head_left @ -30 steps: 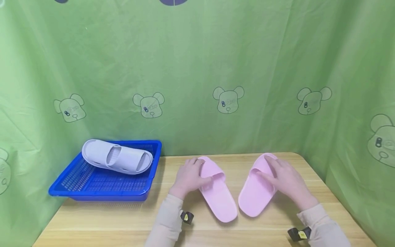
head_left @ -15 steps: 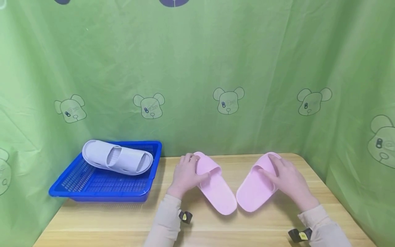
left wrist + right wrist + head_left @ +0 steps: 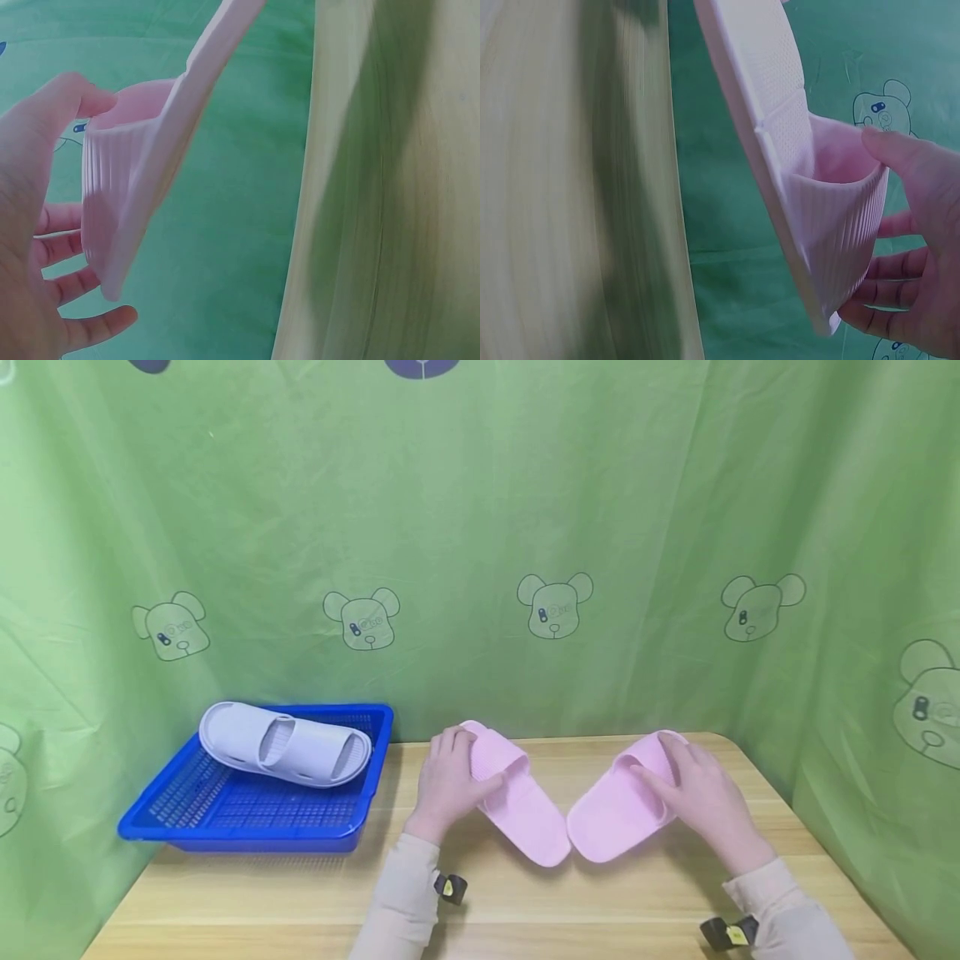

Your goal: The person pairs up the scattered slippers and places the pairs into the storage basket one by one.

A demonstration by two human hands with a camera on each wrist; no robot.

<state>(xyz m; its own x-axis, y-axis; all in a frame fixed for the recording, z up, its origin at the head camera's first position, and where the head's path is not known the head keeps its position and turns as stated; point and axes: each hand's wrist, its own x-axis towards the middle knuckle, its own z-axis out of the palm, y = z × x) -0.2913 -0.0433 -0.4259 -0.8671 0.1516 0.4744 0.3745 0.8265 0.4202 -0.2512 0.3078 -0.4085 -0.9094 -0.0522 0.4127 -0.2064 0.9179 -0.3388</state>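
Note:
Two pink slippers are held up over the wooden table in the head view, splayed so that their heels meet in the middle. My left hand (image 3: 446,785) grips the left pink slipper (image 3: 528,818) by its strap. In the left wrist view, the thumb hooks over the opening of the ribbed strap (image 3: 112,180) and the fingers lie along its outside. My right hand (image 3: 708,802) holds the right pink slipper (image 3: 611,827) likewise. The right wrist view shows that slipper's dotted footbed (image 3: 769,67), with the thumb at the strap's edge and fingers beneath.
A blue mesh basket (image 3: 247,835) stands at the table's left side. Across its back lies a pale lavender slipper (image 3: 240,735). Behind the wooden table (image 3: 510,927) hangs a green curtain (image 3: 450,677) with bear-head prints, close along the sides too.
The toe ends have swung apart while the heels have come together. The left slipper has shifted left and away from me, and the right one has turned more sideways. The basket has stayed put.

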